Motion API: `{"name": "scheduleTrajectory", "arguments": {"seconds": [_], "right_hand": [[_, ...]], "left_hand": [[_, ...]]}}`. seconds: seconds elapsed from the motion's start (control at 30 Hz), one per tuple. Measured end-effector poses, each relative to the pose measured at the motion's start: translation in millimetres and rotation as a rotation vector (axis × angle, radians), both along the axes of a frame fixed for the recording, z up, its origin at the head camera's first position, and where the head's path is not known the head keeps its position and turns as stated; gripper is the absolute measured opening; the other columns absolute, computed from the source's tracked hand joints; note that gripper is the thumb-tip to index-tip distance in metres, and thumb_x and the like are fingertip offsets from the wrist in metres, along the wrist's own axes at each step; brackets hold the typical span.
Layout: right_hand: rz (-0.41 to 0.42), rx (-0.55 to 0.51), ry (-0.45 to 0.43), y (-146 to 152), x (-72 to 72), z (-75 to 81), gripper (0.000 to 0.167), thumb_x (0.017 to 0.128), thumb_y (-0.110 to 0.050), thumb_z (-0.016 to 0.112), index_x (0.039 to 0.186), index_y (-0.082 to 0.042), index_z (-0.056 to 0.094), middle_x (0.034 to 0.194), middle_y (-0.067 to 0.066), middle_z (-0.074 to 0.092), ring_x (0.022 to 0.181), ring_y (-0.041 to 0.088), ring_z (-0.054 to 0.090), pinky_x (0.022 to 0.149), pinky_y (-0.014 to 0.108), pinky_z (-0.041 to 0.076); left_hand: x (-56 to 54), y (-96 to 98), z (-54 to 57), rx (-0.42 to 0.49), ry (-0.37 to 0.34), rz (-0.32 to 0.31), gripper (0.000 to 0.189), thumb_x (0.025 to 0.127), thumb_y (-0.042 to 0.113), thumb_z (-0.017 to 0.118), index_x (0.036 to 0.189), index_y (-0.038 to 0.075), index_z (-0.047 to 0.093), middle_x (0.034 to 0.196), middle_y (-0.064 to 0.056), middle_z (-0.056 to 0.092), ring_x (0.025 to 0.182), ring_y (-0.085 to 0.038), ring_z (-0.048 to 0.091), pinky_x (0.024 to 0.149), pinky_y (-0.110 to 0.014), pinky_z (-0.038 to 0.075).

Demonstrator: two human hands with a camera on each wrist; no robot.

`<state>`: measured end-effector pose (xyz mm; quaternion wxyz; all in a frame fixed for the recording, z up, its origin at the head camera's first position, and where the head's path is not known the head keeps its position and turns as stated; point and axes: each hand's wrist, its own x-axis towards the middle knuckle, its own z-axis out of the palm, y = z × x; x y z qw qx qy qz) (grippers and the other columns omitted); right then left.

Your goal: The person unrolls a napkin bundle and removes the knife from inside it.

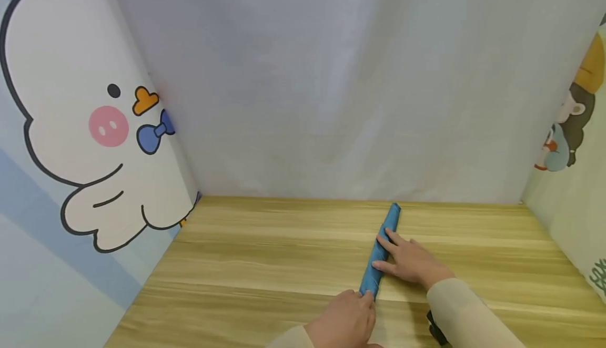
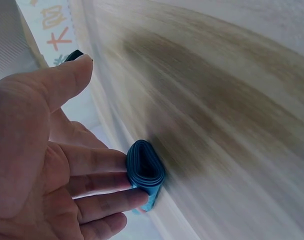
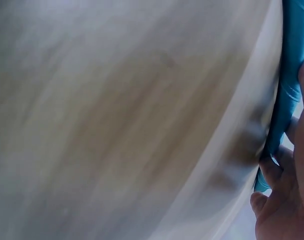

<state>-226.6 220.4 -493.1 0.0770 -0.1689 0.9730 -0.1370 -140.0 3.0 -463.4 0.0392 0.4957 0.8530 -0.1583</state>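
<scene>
A blue cloth [image 1: 372, 275] lies rolled into a long narrow tube, slanting away across the wooden table. At its near end, my left hand [image 1: 344, 317] touches the roll with its fingertips. The left wrist view shows those fingers [image 2: 104, 161] mostly straight against the layered end of the roll [image 2: 138, 175], with the thumb held apart. Farther up, my right hand [image 1: 413, 262] rests on the roll from the right, fingers spread and extended. The right wrist view catches only part of the blue cloth [image 3: 295, 55] and that hand at the edge.
The wood-grain table [image 1: 246, 253] runs back to a pale grey curtain [image 1: 331, 101]. A wall with a cartoon bird [image 1: 61, 90] borders the left, another printed wall [image 1: 563, 206] the right. A black object [image 1: 437, 329] shows beside my right forearm.
</scene>
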Motion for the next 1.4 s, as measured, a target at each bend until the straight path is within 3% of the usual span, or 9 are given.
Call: {"name": "scheduleTrajectory", "arguments": {"seconds": [0.37, 0.6, 0.73, 0.83, 0.93, 1.03, 1.13, 1.27, 1.4], "right_hand": [[0.024, -0.026, -0.016, -13, -3.1, -1.6, 0.081, 0.092, -0.062, 0.049, 0.151, -0.010, 0.033, 0.156, 0.021, 0.019, 0.136, 0.044, 0.032, 0.108, 0.063, 0.020], [0.057, -0.031, -0.001, -19, -4.5, -6.6, 0.081, 0.091, -0.063, 0.048, 0.151, -0.011, 0.033, 0.156, 0.020, 0.021, 0.135, 0.042, 0.034, 0.108, 0.063, 0.019], [0.038, -0.045, 0.016, -20, -4.6, -5.4, 0.080, 0.091, -0.062, 0.050, 0.151, -0.011, 0.034, 0.156, 0.019, 0.021, 0.135, 0.042, 0.034, 0.108, 0.063, 0.018], [0.018, -0.069, 0.036, -18, -4.3, -4.9, 0.079, 0.091, -0.061, 0.052, 0.150, -0.011, 0.035, 0.156, 0.019, 0.022, 0.136, 0.042, 0.033, 0.108, 0.063, 0.018], [-0.002, -0.114, 0.050, -15, -2.2, -6.0, 0.080, 0.091, -0.061, 0.052, 0.150, -0.010, 0.035, 0.155, 0.020, 0.024, 0.136, 0.042, 0.033, 0.108, 0.064, 0.018], [-0.036, -0.164, 0.044, -12, 3.3, -7.8, 0.083, 0.091, -0.063, 0.051, 0.150, -0.009, 0.034, 0.155, 0.019, 0.025, 0.135, 0.042, 0.034, 0.107, 0.064, 0.020], [-0.070, -0.220, 0.038, -11, 10.9, -7.5, 0.086, 0.090, -0.065, 0.050, 0.151, -0.007, 0.032, 0.155, 0.019, 0.026, 0.136, 0.042, 0.033, 0.107, 0.063, 0.022], [-0.084, -0.278, 0.022, -12, 21.3, -1.6, 0.088, 0.090, -0.065, 0.050, 0.151, -0.004, 0.030, 0.154, 0.019, 0.029, 0.137, 0.042, 0.030, 0.107, 0.062, 0.024], [-0.092, -0.303, -0.006, -17, 28.7, 3.5, 0.090, 0.090, -0.063, 0.052, 0.151, -0.002, 0.027, 0.153, 0.019, 0.029, 0.139, 0.040, 0.029, 0.108, 0.062, 0.022]], "left_hand": [[3.3, 0.8, 2.0, -0.037, -0.009, 0.041, 0.054, 0.089, 0.067, 0.048, 0.100, 0.021, 0.074, 0.092, 0.005, 0.056, 0.061, -0.008, 0.048, 0.060, -0.024, 0.043], [7.1, 4.9, 0.0, -0.076, 0.010, 0.036, 0.019, 0.095, 0.034, 0.059, 0.097, 0.023, 0.074, 0.087, 0.004, 0.059, 0.054, -0.009, 0.046, 0.052, -0.023, 0.039], [4.7, 1.7, 1.5, -0.037, -0.017, 0.071, 0.042, 0.093, 0.056, 0.053, 0.099, 0.020, 0.074, 0.087, 0.005, 0.057, 0.059, -0.008, 0.049, 0.056, -0.023, 0.043], [-3.9, -5.9, 2.9, 0.079, -0.080, 0.091, 0.060, 0.088, 0.069, 0.048, 0.105, 0.017, 0.073, 0.094, 0.007, 0.058, 0.069, -0.006, 0.053, 0.065, -0.022, 0.047], [-16.8, -16.8, 3.0, 0.232, -0.148, 0.067, 0.056, 0.090, 0.063, 0.052, 0.112, 0.015, 0.071, 0.105, 0.007, 0.061, 0.082, -0.004, 0.058, 0.074, -0.021, 0.049], [-29.9, -25.8, 5.2, 0.314, -0.191, 0.062, 0.054, 0.092, 0.057, 0.054, 0.121, 0.013, 0.067, 0.119, 0.005, 0.061, 0.097, -0.004, 0.060, 0.083, -0.021, 0.049], [-42.9, -30.8, 9.0, 0.326, -0.191, 0.095, 0.062, 0.092, 0.058, 0.052, 0.131, 0.011, 0.060, 0.128, 0.001, 0.058, 0.109, -0.009, 0.058, 0.090, -0.024, 0.047], [-64.2, -31.7, 15.0, 0.304, -0.196, 0.195, 0.068, 0.093, 0.058, 0.050, 0.142, 0.010, 0.048, 0.141, -0.004, 0.049, 0.125, -0.016, 0.050, 0.101, -0.031, 0.042], [-88.3, -26.1, 16.0, 0.281, -0.146, 0.264, 0.065, 0.097, 0.053, 0.049, 0.147, 0.013, 0.041, 0.148, -0.005, 0.040, 0.136, -0.020, 0.038, 0.107, -0.039, 0.036]]}}
